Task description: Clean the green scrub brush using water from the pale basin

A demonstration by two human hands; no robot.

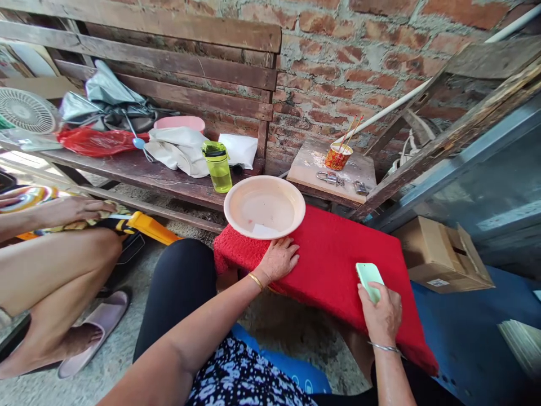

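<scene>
My left hand (pixel 279 260), with a gold bracelet at the wrist, lies on the red cloth (pixel 338 242) right against the near side of a pale pink basin (pixel 264 203). Its fingers are apart, and I cannot tell whether their tips touch the basin. The basin stands at the cloth's far left corner, with a small white piece inside near the front. Further right, my right hand (pixel 382 310) is closed on the lower end of a mint-green phone (pixel 367 273), which is just over the cloth.
Behind the basin, a wooden bench (pixel 186 189) holds a green bottle (pixel 217 167), bags and a fan (pixel 29 110). A small stand (pixel 304 169) carries a cup with sticks (pixel 338 157) and padlocks. A cardboard box (pixel 442 254) sits right. Another person's legs (pixel 54 265) are left.
</scene>
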